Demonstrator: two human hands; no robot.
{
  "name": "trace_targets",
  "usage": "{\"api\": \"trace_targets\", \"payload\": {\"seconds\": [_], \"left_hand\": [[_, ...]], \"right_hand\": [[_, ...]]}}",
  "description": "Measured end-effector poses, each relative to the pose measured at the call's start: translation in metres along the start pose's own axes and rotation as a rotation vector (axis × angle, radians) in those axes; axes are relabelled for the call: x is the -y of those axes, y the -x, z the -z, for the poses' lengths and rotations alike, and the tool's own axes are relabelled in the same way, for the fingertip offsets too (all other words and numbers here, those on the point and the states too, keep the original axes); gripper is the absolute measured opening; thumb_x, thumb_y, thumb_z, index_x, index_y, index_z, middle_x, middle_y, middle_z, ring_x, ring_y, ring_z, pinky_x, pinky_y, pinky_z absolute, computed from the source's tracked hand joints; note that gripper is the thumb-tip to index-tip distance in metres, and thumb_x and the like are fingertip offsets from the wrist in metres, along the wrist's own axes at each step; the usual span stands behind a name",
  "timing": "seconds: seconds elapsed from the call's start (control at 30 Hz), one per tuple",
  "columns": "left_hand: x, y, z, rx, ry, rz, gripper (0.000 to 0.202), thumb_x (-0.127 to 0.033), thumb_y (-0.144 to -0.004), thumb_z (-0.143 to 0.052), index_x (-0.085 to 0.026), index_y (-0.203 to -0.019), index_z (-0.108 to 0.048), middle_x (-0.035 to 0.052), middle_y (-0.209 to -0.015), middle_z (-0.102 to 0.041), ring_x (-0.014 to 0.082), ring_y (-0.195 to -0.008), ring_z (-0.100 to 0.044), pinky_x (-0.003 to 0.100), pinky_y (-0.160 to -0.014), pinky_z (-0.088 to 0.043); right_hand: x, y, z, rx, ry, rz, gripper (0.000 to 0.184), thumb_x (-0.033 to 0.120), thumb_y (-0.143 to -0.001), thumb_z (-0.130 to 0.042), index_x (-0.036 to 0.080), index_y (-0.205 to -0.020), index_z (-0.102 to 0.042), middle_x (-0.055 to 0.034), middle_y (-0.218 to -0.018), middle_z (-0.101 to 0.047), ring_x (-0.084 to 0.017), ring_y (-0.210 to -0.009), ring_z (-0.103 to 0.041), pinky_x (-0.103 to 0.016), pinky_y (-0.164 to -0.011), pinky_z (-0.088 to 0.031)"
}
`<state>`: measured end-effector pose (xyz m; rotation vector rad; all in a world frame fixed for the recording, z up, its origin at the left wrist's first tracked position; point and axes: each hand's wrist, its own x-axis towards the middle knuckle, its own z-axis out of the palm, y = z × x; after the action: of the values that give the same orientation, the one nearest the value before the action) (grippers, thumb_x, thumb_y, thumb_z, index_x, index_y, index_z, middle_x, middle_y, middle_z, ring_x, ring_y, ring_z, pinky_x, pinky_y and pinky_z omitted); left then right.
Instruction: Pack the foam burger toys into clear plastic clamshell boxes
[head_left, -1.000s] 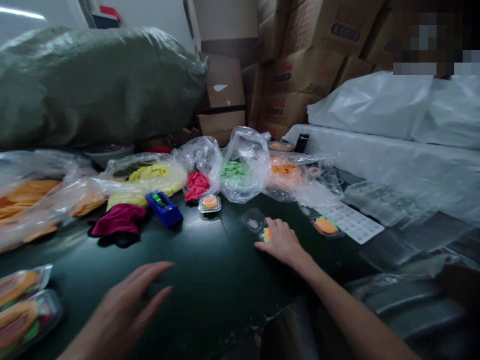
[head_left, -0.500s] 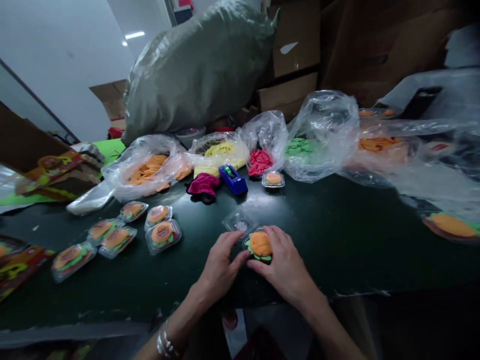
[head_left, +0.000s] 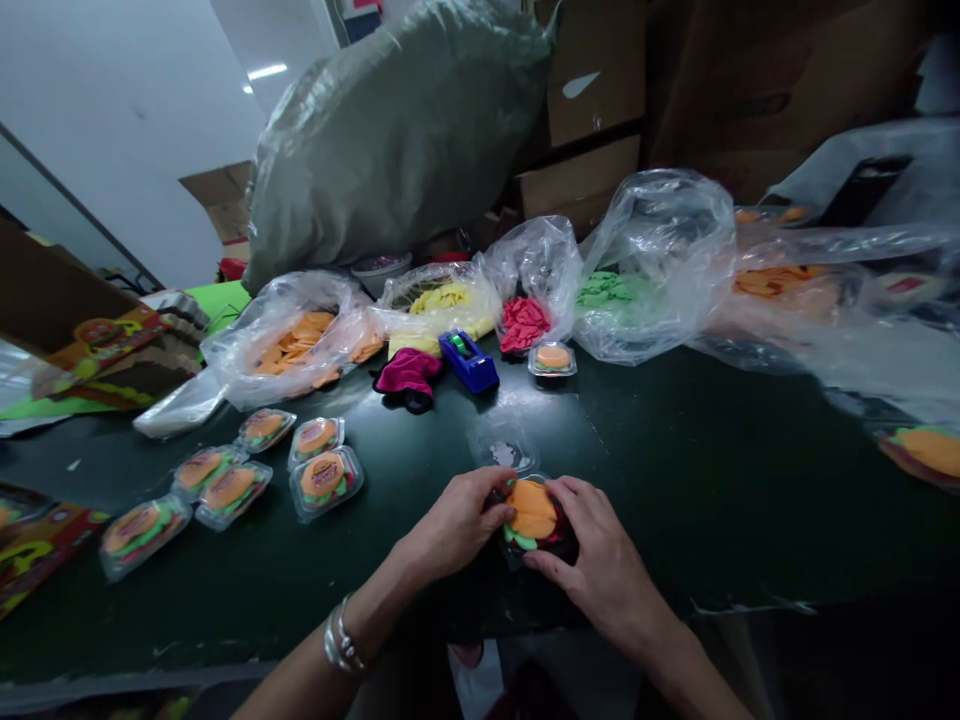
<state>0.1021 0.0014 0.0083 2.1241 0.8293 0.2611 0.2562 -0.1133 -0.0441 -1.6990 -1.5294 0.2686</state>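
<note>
A toy burger (head_left: 531,512) with an orange bun and green and red layers sits in a clear plastic clamshell near the front edge of the dark green table (head_left: 675,480). My left hand (head_left: 456,524) pinches its left side, fingers curled. My right hand (head_left: 600,560) grips its right side from below. The clamshell's open clear lid (head_left: 504,450) lies just behind the burger.
Several packed burger clamshells (head_left: 324,478) lie at the left. Clear bags of orange (head_left: 300,335), yellow (head_left: 439,300), red (head_left: 525,322) and green (head_left: 607,290) pieces line the back, with a blue tape dispenser (head_left: 469,360), a magenta cloth (head_left: 409,372) and another packed clamshell (head_left: 553,358). Cardboard boxes (head_left: 592,100) stand behind.
The view swung left, then steadied. My left hand came in from the lower left to join the right on the burger, and both hands drew it slightly nearer the table's front edge.
</note>
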Motion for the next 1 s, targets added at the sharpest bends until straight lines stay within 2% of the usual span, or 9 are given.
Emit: {"api": "trace_targets", "payload": {"seconds": [0.13, 0.23, 0.33, 0.43, 0.57, 0.7, 0.8, 0.9, 1.0], "left_hand": [[-0.013, -0.006, 0.006, 0.076, -0.196, -0.103, 0.025, -0.017, -0.089, -0.046, -0.02, -0.103, -0.067, 0.0028, -0.092, -0.062, 0.0163, -0.082, -0.057, 0.026, -0.076, -0.046], [-0.019, -0.011, 0.007, 0.116, -0.322, -0.157, 0.028, -0.02, -0.091, -0.043, -0.02, -0.104, -0.068, 0.0045, -0.09, -0.06, 0.0176, -0.083, -0.057, 0.028, -0.076, -0.046], [-0.018, -0.01, 0.014, 0.148, -0.246, -0.169, 0.03, -0.02, -0.09, -0.046, -0.02, -0.114, -0.064, 0.0058, -0.101, -0.064, 0.0191, -0.093, -0.058, 0.03, -0.083, -0.046], [-0.011, 0.0, 0.021, 0.031, -0.033, -0.084, 0.036, -0.022, -0.087, -0.052, -0.02, -0.123, -0.057, 0.0054, -0.112, -0.064, 0.0185, -0.097, -0.059, 0.029, -0.086, -0.047], [0.0, 0.017, 0.015, -0.143, -0.021, -0.035, 0.028, -0.022, -0.08, -0.064, -0.02, -0.108, -0.063, 0.004, -0.101, -0.065, 0.0174, -0.088, -0.059, 0.029, -0.08, -0.048], [0.005, 0.018, -0.001, -0.146, -0.048, -0.008, 0.016, -0.019, -0.082, -0.062, -0.018, -0.096, -0.068, 0.0028, -0.089, -0.062, 0.0159, -0.082, -0.059, 0.027, -0.077, -0.046], [0.005, 0.014, -0.009, -0.13, -0.088, -0.019, 0.017, -0.02, -0.087, -0.056, -0.019, -0.096, -0.07, 0.0023, -0.085, -0.059, 0.015, -0.08, -0.057, 0.025, -0.074, -0.046], [0.004, 0.013, -0.012, -0.092, -0.174, -0.044, 0.019, -0.021, -0.09, -0.052, -0.02, -0.094, -0.071, 0.0023, -0.084, -0.056, 0.0147, -0.079, -0.055, 0.025, -0.072, -0.045], [0.005, 0.014, -0.011, -0.064, -0.192, -0.072, 0.02, -0.023, -0.09, -0.052, -0.021, -0.098, -0.07, 0.0023, -0.085, -0.056, 0.0146, -0.08, -0.054, 0.025, -0.073, -0.045]], "right_hand": [[-0.002, 0.002, -0.002, -0.015, -0.007, 0.02, 0.065, 0.021, -0.069, -0.076, 0.021, -0.127, -0.046, -0.0137, -0.124, -0.052, -0.032, -0.112, -0.051, -0.053, -0.095, -0.048], [-0.002, 0.004, -0.004, -0.032, 0.0, 0.026, 0.063, 0.023, -0.07, -0.076, 0.017, -0.126, -0.047, -0.0154, -0.122, -0.053, -0.032, -0.112, -0.051, -0.053, -0.095, -0.047], [-0.001, 0.005, -0.002, -0.026, -0.017, 0.008, 0.062, 0.025, -0.07, -0.075, 0.016, -0.125, -0.048, -0.0158, -0.122, -0.053, -0.032, -0.112, -0.051, -0.052, -0.096, -0.047], [-0.001, 0.008, 0.004, 0.012, -0.072, -0.015, 0.061, 0.025, -0.072, -0.073, 0.019, -0.127, -0.047, -0.0137, -0.125, -0.052, -0.031, -0.115, -0.051, -0.05, -0.097, -0.047], [-0.005, 0.009, 0.013, 0.075, -0.158, -0.016, 0.054, 0.022, -0.078, -0.066, 0.023, -0.128, -0.044, -0.0108, -0.129, -0.051, -0.028, -0.117, -0.051, -0.048, -0.097, -0.048], [-0.008, 0.007, 0.013, 0.075, -0.166, -0.014, 0.047, 0.024, -0.08, -0.064, 0.024, -0.124, -0.047, -0.0107, -0.125, -0.054, -0.028, -0.113, -0.054, -0.048, -0.095, -0.049], [-0.01, 0.006, 0.01, 0.046, -0.16, 0.001, 0.044, 0.024, -0.08, -0.065, 0.024, -0.122, -0.049, -0.01, -0.12, -0.056, -0.027, -0.108, -0.057, -0.046, -0.091, -0.051], [-0.012, 0.005, 0.011, 0.009, -0.124, 0.042, 0.042, 0.025, -0.08, -0.066, 0.025, -0.119, -0.052, -0.0096, -0.119, -0.057, -0.027, -0.106, -0.058, -0.044, -0.089, -0.052], [-0.012, 0.003, 0.018, -0.027, -0.002, 0.123, 0.041, 0.027, -0.078, -0.069, 0.025, -0.117, -0.058, -0.011, -0.119, -0.058, -0.03, -0.108, -0.055, -0.048, -0.09, -0.05]]}}
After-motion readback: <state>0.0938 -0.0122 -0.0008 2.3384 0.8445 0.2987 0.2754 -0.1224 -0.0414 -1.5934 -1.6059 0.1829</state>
